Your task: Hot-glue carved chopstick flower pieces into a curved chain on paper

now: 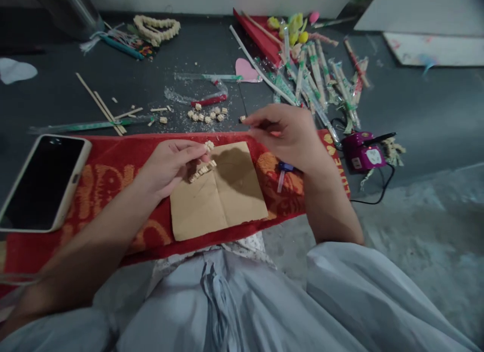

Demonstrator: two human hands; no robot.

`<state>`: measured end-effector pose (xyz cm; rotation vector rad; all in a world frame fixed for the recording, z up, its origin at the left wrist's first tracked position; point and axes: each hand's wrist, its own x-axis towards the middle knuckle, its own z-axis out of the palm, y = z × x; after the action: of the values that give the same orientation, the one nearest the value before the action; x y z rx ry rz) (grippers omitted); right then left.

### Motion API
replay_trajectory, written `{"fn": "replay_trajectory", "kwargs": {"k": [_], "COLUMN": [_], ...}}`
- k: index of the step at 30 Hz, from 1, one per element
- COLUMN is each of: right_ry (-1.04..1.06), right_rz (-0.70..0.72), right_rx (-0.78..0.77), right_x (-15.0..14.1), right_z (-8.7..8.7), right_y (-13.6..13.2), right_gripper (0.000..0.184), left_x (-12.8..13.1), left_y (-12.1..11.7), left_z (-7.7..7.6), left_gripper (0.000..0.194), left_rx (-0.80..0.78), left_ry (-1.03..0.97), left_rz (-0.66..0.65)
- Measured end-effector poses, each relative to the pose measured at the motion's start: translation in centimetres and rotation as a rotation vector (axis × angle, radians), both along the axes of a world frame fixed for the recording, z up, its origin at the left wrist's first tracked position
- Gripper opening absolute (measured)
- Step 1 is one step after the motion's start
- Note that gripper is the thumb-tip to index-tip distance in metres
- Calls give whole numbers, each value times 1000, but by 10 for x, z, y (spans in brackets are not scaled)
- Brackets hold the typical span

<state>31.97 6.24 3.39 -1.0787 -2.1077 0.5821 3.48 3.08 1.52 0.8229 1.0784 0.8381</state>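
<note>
**Left hand (166, 165) pinches a pale notched piece (209, 146); right hand (287, 132) hangs half curled**

At far left we see a smartphone (45, 183) at the end of the red towel (102, 151), and beyond it thin wooden sticks (99, 104) on the dark table (212, 44). Our left thumb and forefinger are closed on the one piece, just beyond a row of joined pieces (202, 171) over the brown cardboard (234, 200). Behind, a cluster of loose pieces (207, 119) lies on the table. Our right fingertips are beside a lone piece (242, 119); we cannot tell whether they grip it. Farther right sits a purple device (357, 155) with a black cord.
</note>
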Motion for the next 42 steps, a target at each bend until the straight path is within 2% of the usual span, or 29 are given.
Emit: {"fn": "replay_trajectory", "kwargs": {"k": [3, 6, 10, 13, 17, 21, 26, 30, 34, 37, 40, 42], "right_ry": [-249, -539, -861, -947, -759, -566, -246, 49, 256, 372, 285, 186], "right_rz": [-162, -312, -354, -369, -345, -353, -434, -500, -500, -427, -335, -277], "right_rx": [19, -49, -168, -221, -334, -386, -445, -450, -393, -379, -375, -234], "right_x": [36, 66, 86, 93, 101, 114, 132, 133, 115, 87, 54, 34], "right_z": [19, 24, 11, -3, -16, -20, -25, -30, -21, -12, -10, -14], "right_y": [-13, -33, -60, -72, -71, -62, -58, -57, -56, -58, -64, -67], "right_gripper": [19, 14, 19, 26, 26, 26, 38, 45, 49, 45, 42, 38], "left_x": [-1, -2, -1, 1, 1, 0, 0, 2, 3, 4, 4, 4], "left_y": [2, 4, 5, 4, 4, 3, 5, 7, 7, 6, 6, 5], "left_z": [1, 1, 0, -1, 0, 1, 0, 0, 2, 4, 6, 6], "left_gripper": [29, 28, 26, 26, 29, 29, 30, 30, 27, 24, 21, 18], "left_rx": [16, 22, -1, -13, -15, -18, -27, -37, -48, -52, -57, -63], "left_ry": [-7, -17, -35, -41, -40, -36, -23, -8, 4, 3, -9, -22], "left_rz": [0, 22, 82, 76, 71, 70, 79, 96, 122, 145, 173, 195]}}
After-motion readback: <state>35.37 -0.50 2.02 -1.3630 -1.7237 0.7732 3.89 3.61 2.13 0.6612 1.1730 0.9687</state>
